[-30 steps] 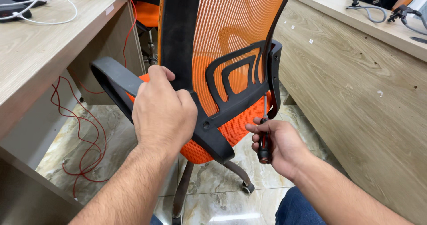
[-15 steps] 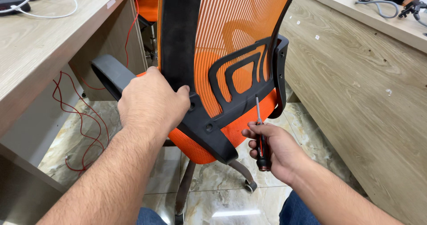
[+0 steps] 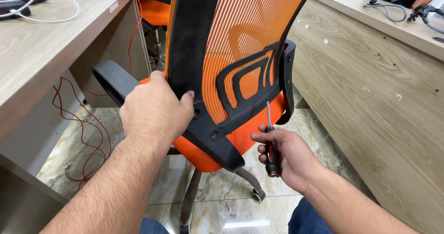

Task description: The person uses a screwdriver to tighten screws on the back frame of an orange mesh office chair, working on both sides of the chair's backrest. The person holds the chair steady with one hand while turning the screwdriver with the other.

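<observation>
Marble floor (image 3: 92, 137) between desks: left hand (image 3: 155, 111) clamps the chair back (image 3: 245, 35), right hand (image 3: 286, 155) fist-grips a screwdriver (image 3: 271, 139), tip up. Fastening stage, seemingly; next, tip must find a screw hole.

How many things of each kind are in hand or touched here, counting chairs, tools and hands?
Orange mesh chair: 1, its black back spine gripped by the left hand.
Screwdriver: 1, held shaft-up in the right hand beside the chair's back bracket.
Hands: 2, the left hand and the right hand.
Total: 4
</observation>
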